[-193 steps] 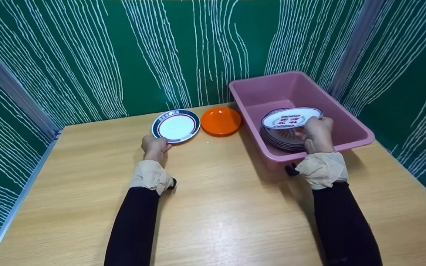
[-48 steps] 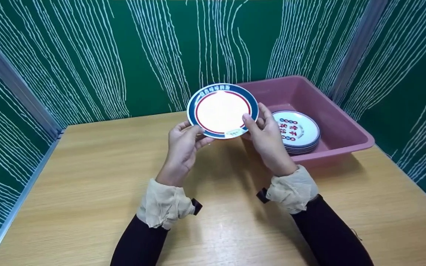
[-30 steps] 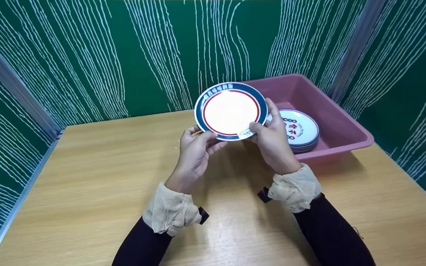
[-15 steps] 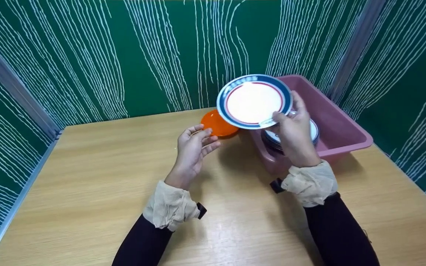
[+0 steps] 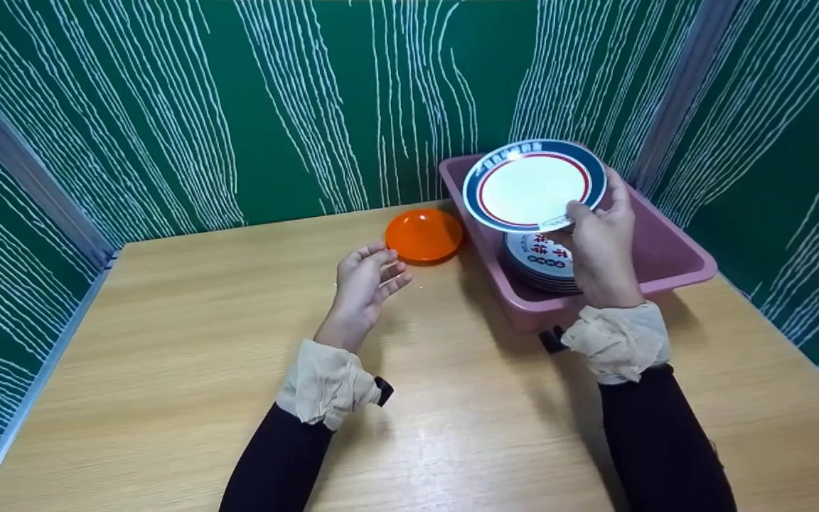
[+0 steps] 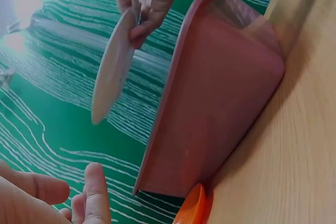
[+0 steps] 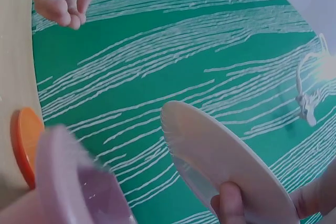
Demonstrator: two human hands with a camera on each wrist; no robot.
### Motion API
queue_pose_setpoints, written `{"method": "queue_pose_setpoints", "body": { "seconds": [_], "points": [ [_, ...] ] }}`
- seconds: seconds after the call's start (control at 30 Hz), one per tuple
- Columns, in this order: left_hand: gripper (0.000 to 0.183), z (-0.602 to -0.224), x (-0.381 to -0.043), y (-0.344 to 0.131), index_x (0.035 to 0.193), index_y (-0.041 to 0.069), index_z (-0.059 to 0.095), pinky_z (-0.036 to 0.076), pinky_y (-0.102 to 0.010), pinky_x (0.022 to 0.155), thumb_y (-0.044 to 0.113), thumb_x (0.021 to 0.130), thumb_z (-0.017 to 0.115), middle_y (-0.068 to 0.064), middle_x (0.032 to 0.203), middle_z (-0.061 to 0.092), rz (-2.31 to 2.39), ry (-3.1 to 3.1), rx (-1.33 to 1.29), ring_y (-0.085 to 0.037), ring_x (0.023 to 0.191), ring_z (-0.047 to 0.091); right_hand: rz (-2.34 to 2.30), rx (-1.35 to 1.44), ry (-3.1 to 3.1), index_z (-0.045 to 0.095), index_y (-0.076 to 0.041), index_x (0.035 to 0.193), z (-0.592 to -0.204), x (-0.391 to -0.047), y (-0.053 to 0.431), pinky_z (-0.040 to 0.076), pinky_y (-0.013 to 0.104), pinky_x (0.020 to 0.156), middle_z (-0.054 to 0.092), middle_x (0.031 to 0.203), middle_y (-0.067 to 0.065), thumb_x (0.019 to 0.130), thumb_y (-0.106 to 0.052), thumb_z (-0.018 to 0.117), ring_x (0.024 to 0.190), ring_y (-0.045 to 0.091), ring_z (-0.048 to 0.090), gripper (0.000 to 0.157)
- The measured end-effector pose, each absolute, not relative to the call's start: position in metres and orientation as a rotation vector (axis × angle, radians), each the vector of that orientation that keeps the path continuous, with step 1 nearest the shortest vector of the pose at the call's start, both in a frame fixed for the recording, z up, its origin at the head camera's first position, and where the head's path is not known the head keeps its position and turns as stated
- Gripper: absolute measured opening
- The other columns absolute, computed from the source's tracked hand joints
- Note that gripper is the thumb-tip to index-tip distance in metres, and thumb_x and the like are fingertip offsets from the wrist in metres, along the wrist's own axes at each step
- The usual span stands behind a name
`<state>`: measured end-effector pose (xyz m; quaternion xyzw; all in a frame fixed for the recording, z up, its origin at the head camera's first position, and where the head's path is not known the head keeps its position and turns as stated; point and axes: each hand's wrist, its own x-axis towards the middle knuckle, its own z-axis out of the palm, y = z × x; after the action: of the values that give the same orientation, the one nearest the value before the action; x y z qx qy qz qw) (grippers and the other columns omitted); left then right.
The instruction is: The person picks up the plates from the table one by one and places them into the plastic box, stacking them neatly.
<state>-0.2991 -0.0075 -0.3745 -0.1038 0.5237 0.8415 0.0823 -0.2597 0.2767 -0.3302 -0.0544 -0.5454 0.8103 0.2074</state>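
Note:
My right hand (image 5: 605, 245) pinches the lower right rim of a white plate (image 5: 534, 186) with a blue band and a red ring, thumb on top. The plate hangs tilted above the pink plastic tub (image 5: 523, 313). Below it, inside the tub, stands a stack of white plates (image 5: 541, 259) with red characters, partly hidden by the held plate and the hand. My left hand (image 5: 363, 291) hovers over the table with loosely bent fingers and nothing in them. Just beyond its fingertips an orange plate (image 5: 424, 236) lies on the table, close to the tub's left side.
The wooden table (image 5: 189, 370) reaches to a green wall (image 5: 296, 107) with white wavy lines at the back. The tub stands at the back right, its rim raised above the table. A few tiny specks lie near the left hand.
The blue-banded plate was lifted off the table and held in both hands; the left hand then let go. My right hand has carried it right, over the tub. The red-lettered plate now lies on the stack.

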Motion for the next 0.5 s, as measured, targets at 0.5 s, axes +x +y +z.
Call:
{"method": "queue_pose_setpoints", "body": {
  "seconds": [0.5],
  "points": [
    [0.020,-0.396,-0.331,-0.004,0.119,0.005,0.056,0.057,-0.043,0.097,0.001,0.099,0.059,-0.017,0.118,0.058,2.488,1.569,-0.391,-0.031,0.098,0.063,2.240,-0.425,-1.574,0.014,-0.032,0.164,-0.349,-0.275,0.301,0.061,0.032,0.088,0.026,0.166,0.005,0.107,-0.002,0.040,0.126,0.026,0.055,0.070]
  ]
}}
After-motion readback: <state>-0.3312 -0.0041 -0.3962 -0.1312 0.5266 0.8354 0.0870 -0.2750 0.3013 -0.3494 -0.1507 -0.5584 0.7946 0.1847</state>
